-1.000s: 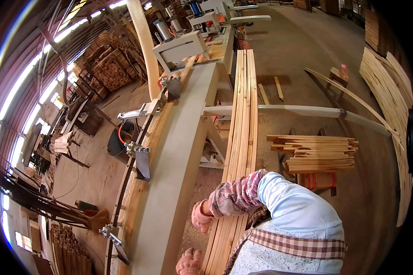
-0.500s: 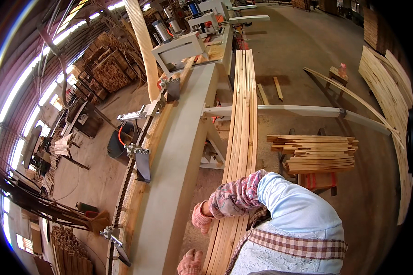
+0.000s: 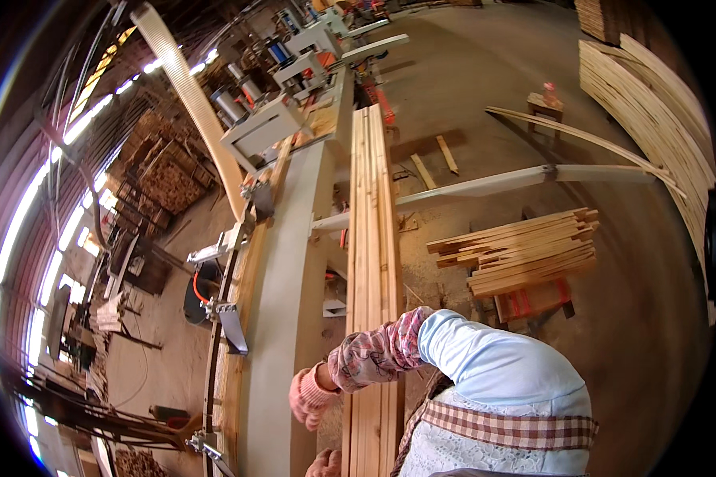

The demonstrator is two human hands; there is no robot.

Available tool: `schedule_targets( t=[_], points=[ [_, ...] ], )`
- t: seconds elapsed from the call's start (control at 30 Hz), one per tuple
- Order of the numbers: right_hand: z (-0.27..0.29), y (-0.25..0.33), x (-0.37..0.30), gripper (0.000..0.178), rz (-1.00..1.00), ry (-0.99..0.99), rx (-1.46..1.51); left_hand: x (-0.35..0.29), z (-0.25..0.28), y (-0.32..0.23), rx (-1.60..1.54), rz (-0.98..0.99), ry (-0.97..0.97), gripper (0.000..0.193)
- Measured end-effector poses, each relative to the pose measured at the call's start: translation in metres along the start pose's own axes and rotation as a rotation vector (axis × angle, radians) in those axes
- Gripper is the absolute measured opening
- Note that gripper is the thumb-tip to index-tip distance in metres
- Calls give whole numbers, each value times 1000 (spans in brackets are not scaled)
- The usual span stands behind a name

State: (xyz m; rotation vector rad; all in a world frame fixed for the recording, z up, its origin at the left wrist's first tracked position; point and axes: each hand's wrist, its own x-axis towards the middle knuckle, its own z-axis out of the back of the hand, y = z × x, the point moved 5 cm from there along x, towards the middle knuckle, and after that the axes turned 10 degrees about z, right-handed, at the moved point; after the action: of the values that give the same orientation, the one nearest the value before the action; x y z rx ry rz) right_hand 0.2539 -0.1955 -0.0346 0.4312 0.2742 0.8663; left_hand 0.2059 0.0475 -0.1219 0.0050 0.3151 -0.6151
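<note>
Wood strips (image 3: 372, 278) lie beside the grey desk (image 3: 277, 302) in the head view, likely stiff, light singly, best taken by their edges. The right hand (image 3: 310, 397) and cropped left hand (image 3: 324, 463) are near; each grip's opening and hold, I cannot tell.

Cream hose (image 3: 188, 94), wooden stool (image 3: 544, 104)

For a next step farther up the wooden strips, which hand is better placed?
Probably the right hand: it sits farther up the view, its forearm crossing over the wooden strips; the left hand is lower, partly cut off by the picture's edge.
</note>
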Motion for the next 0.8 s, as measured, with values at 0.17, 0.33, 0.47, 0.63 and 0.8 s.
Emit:
schedule_targets(
  t=[0.17,0.33,0.47,0.63,0.8],
  points=[
    [29,71,-79,51,80,-181,-17,-20,65,-46,-69,155,-72,75],
    [-5,113,-162,42,206,-529,181,-53,106,-124,-100,215,-218,82],
    [-48,135,-208,36,156,-515,333,-72,103,-178,-119,236,-265,89],
    [-103,161,-250,41,87,-402,325,-68,90,-177,-179,239,-150,112],
    [-134,191,-312,49,-79,-241,282,-70,97,-188,-119,285,-30,104]
  ],
)
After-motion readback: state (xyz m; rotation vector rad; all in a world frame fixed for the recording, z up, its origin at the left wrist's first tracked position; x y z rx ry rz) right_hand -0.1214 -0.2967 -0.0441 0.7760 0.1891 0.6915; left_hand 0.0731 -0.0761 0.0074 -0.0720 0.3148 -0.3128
